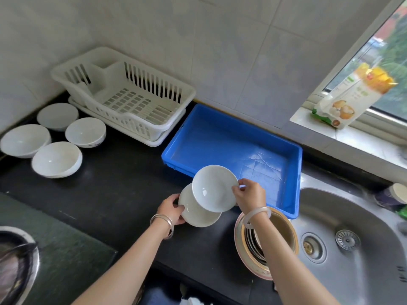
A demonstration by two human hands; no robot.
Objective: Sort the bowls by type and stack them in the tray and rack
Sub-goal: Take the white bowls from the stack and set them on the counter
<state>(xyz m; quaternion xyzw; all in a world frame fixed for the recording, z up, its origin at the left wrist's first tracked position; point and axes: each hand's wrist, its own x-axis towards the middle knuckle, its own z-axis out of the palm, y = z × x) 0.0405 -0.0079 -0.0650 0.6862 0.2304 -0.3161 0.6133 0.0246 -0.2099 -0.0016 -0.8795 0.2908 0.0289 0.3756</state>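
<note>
Above the black counter, my right hand (250,194) grips the rim of a small white bowl (212,187), tilted toward me. Just below and partly behind it, my left hand (171,209) holds a second small white bowl (198,213) by its left edge. The blue tray (231,137) lies empty right behind both bowls. A white dish rack (123,93) stands empty at the back left against the wall. Several larger white bowls sit upright on the counter at far left, among them one (56,159) nearest me and one (85,132) with a patterned base.
A steel sink (356,243) fills the right side, with a stack of gold-rimmed bowls (264,243) at its left edge under my right wrist. A stove burner (15,260) sits at lower left. A food packet (352,95) leans on the window sill.
</note>
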